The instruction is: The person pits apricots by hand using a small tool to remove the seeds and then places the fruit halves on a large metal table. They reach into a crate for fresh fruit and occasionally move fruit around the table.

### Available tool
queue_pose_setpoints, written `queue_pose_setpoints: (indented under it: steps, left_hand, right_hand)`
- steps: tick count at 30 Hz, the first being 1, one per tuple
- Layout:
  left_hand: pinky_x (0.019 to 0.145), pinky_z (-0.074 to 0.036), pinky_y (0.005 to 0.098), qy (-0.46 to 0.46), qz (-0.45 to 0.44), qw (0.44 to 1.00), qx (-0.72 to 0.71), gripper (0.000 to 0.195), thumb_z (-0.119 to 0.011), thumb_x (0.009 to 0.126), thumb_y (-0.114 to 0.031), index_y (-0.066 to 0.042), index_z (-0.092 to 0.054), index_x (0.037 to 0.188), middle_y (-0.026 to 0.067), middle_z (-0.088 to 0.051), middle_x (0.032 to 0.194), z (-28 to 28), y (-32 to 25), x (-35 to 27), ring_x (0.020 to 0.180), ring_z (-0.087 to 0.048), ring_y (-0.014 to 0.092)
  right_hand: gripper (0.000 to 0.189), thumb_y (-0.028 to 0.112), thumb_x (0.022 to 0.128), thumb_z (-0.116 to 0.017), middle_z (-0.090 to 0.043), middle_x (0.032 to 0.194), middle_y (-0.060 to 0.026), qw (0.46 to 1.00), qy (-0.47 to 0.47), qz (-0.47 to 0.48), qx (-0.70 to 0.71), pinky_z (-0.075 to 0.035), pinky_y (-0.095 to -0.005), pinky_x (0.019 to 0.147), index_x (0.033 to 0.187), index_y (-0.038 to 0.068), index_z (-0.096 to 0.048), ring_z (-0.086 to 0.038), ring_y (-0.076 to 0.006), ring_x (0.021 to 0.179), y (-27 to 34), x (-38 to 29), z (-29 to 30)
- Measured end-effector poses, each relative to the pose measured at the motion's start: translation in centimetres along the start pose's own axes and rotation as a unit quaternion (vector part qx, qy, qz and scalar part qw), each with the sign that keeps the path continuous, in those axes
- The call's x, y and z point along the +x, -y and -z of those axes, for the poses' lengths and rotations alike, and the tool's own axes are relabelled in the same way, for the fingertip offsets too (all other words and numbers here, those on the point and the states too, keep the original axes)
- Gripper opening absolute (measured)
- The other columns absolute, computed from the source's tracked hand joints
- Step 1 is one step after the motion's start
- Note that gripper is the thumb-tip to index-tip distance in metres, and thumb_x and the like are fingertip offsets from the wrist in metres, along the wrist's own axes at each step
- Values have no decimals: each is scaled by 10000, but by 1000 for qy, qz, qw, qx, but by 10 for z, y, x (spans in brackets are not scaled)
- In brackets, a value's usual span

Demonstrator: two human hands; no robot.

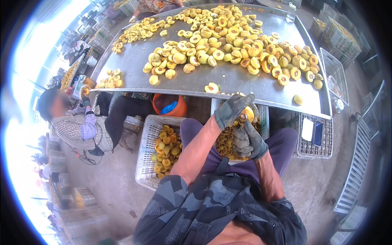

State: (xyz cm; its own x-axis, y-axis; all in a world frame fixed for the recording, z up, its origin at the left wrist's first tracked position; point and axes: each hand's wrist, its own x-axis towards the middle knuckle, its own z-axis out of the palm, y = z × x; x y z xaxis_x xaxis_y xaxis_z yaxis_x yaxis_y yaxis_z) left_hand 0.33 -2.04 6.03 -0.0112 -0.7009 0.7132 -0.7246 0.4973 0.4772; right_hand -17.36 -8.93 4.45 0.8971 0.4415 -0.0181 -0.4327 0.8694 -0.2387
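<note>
My left hand, in a grey knit work glove, holds a yellow peach half just below the table's near edge. Under it my gloved right hand is curled, with its thumb raised to the fruit. A small shiny tip shows between the right thumb and the peach; it looks like a small tool, mostly hidden by the fingers. Below both hands, between my knees, a crate holds brown fruit scraps. On the metal table lies a large heap of halved peaches, some with pits showing.
A white plastic crate of hollowed peach halves stands left of my legs. Behind it is an orange bucket. A phone lies on a crate at right. A co-worker sits at left; another person is across the table.
</note>
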Motion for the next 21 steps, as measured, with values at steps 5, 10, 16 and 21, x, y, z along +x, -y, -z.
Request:
queue_pose_setpoints:
  steps: [5, 10, 16, 21]
  left_hand:
    - [810, -544, 381, 99, 171, 973, -122, 378, -537, 985, -135, -22, -532, 1346, 131, -721, 883, -6, 22, -11, 826, -700, 292]
    - [773, -548, 351, -108, -60, 989, 83, 356, -477, 1049, -285, 16, -665, 1047, 146, -714, 854, -11, -8, 13, 789, -693, 257]
    - [677, -587, 341, -207, 322, 756, -531, 531, -381, 1071, -423, 21, -659, 984, 163, -711, 852, -30, -30, 20, 711, -697, 260]
    - [699, -607, 411, -285, 363, 646, -608, 541, -361, 1055, -470, -3, -635, 1049, 181, -697, 927, -34, -19, 10, 789, -694, 318]
  right_hand:
    - [555, 671, 999, -403, -270, 542, 70, 999, 8, 21, 46, -198, -211, 306, 773, 164, -412, -208, -35, 353, -10, 1, 5]
    - [554, 652, 1010, -404, -290, 534, 55, 989, 86, 31, 113, -208, -219, 303, 784, 147, -419, -235, -44, 340, -12, 0, 6]
    - [565, 649, 1008, -410, -371, 518, 19, 991, 82, 67, 82, -228, -234, 292, 763, 141, -430, -278, -63, 317, -9, -2, 2]
    - [618, 697, 989, -382, -387, 532, 14, 993, 80, 63, 52, -261, -233, 305, 761, 127, -450, -297, -69, 328, -3, -4, 7]
